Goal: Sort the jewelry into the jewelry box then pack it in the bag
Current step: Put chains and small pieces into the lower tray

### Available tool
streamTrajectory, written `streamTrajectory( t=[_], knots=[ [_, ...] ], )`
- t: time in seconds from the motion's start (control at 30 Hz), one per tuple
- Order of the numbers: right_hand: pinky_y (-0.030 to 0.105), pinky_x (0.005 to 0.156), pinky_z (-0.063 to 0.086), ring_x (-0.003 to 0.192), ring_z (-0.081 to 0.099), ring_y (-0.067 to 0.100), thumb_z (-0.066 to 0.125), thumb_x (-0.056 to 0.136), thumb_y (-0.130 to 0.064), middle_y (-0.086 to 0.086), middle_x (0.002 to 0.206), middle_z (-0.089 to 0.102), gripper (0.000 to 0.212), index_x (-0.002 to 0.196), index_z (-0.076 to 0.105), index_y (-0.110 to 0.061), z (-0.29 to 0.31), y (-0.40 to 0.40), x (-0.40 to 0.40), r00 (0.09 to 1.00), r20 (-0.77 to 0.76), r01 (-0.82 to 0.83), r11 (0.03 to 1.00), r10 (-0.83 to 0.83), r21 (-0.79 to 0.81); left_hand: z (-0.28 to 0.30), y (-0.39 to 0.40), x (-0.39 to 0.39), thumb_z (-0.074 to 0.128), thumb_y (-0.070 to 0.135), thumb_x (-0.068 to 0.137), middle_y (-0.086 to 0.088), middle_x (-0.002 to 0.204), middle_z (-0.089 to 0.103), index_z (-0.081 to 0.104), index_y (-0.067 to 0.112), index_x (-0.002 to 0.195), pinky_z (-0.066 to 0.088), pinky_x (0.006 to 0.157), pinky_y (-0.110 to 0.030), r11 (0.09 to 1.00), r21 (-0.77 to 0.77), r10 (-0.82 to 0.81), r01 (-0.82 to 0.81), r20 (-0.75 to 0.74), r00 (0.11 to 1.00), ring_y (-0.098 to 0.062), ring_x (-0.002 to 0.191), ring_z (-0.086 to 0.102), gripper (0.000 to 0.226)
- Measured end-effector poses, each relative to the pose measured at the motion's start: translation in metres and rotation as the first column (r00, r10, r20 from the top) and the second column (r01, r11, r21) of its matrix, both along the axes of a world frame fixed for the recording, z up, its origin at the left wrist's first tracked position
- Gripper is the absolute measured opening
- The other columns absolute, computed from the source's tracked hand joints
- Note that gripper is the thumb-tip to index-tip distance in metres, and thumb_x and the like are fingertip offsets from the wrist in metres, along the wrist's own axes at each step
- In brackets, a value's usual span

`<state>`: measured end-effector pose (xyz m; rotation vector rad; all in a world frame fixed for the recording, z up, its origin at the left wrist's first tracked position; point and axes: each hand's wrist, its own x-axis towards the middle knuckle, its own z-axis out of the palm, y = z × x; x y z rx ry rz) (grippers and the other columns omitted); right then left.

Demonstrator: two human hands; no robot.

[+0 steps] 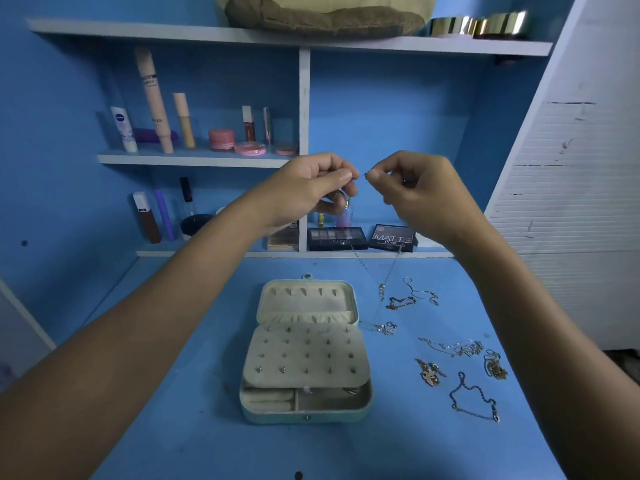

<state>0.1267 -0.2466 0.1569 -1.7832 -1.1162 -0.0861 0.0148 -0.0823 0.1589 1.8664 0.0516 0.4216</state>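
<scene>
Raised above the blue desk, my left hand (311, 188) and my right hand (412, 192) each pinch one end of a thin silver necklace (381, 289). Its chain hangs down in a V, with a small pendant dangling just above the desk. Below them the pale green jewelry box (360, 403) lies open, its cream earring panel holding a few studs. Several more chains and bracelets (474, 398) lie loose on the desk right of the box. A tan bag (325, 19) rests on the top shelf.
Shelves behind the desk hold cosmetics tubes (152, 102), pink jars (221, 138) and two eyeshadow palettes (394, 237). Gold bangles (485, 26) sit on the top shelf at right. A white slatted panel (568, 202) borders the desk's right side.
</scene>
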Motion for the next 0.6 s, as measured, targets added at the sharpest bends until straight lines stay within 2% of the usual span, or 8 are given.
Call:
streamTrajectory(
  t=[0.13, 0.23, 0.3, 0.4, 0.5, 0.6],
  knots=[
    [0.023, 0.049, 0.038, 0.052, 0.047, 0.015, 0.067, 0.095, -0.03, 0.019, 0.072, 0.062, 0.015, 0.088, 0.07, -0.017, -0.01, -0.012, 0.006, 1.0, -0.028, 0.003, 1.0, -0.003, -0.003, 0.0, -0.014, 0.01, 0.047, 0.005, 0.101, 0.001, 0.077, 0.062, 0.061, 0.015, 0.099, 0.053, 0.074, -0.028, 0.992, -0.111, -0.061, 0.062, 0.013, 0.998, -0.012, 0.063, 0.056, 0.017],
    [0.023, 0.047, 0.039, 0.049, 0.049, 0.012, 0.067, 0.095, -0.03, 0.009, 0.063, 0.057, 0.015, 0.086, 0.068, -0.017, -0.031, -0.024, 0.011, 0.994, -0.106, 0.013, 0.999, -0.016, -0.037, -0.006, -0.022, 0.019, 0.046, 0.003, 0.101, 0.002, 0.078, 0.062, 0.062, 0.014, 0.097, 0.053, 0.08, -0.036, 0.982, -0.155, -0.107, 0.109, 0.015, 0.994, -0.013, 0.062, 0.055, 0.02],
    [0.028, 0.054, 0.048, 0.052, 0.055, 0.011, 0.067, 0.095, -0.027, 0.004, 0.061, 0.061, 0.015, 0.086, 0.068, -0.015, -0.046, -0.03, 0.015, 0.985, -0.173, 0.006, 0.999, -0.014, -0.044, -0.01, -0.027, 0.023, 0.046, 0.003, 0.101, 0.004, 0.079, 0.064, 0.063, 0.015, 0.096, 0.054, 0.076, -0.032, 0.98, -0.159, -0.121, 0.12, 0.005, 0.993, -0.013, 0.062, 0.055, 0.022],
    [0.032, 0.069, 0.058, 0.066, 0.068, 0.01, 0.066, 0.096, -0.025, 0.001, 0.069, 0.07, 0.013, 0.087, 0.068, -0.015, -0.07, -0.036, 0.016, 0.964, -0.264, -0.014, 0.999, 0.0, -0.049, -0.012, -0.034, 0.028, 0.046, 0.002, 0.101, 0.003, 0.081, 0.064, 0.064, 0.014, 0.096, 0.053, 0.068, -0.026, 0.98, -0.161, -0.119, 0.117, -0.003, 0.993, -0.011, 0.061, 0.055, 0.022],
    [0.034, 0.075, 0.06, 0.08, 0.072, 0.011, 0.066, 0.095, -0.031, 0.003, 0.084, 0.075, 0.014, 0.093, 0.07, -0.018, -0.1, -0.042, 0.017, 0.939, -0.343, -0.037, 0.995, 0.002, -0.095, -0.013, -0.037, 0.03, 0.046, 0.001, 0.101, 0.0, 0.085, 0.062, 0.063, 0.013, 0.096, 0.052, 0.063, -0.024, 0.978, -0.171, -0.126, 0.123, -0.004, 0.992, -0.009, 0.061, 0.053, 0.022],
    [0.032, 0.077, 0.059, 0.084, 0.071, 0.006, 0.067, 0.094, -0.034, -0.006, 0.09, 0.076, 0.012, 0.101, 0.072, -0.026, -0.126, -0.046, 0.021, 0.925, -0.378, -0.079, 0.968, -0.017, -0.236, -0.012, -0.037, 0.031, 0.046, 0.0, 0.101, 0.0, 0.084, 0.062, 0.063, 0.013, 0.095, 0.051, 0.061, -0.023, 0.975, -0.185, -0.124, 0.12, -0.009, 0.992, -0.009, 0.061, 0.053, 0.022]
  ],
)
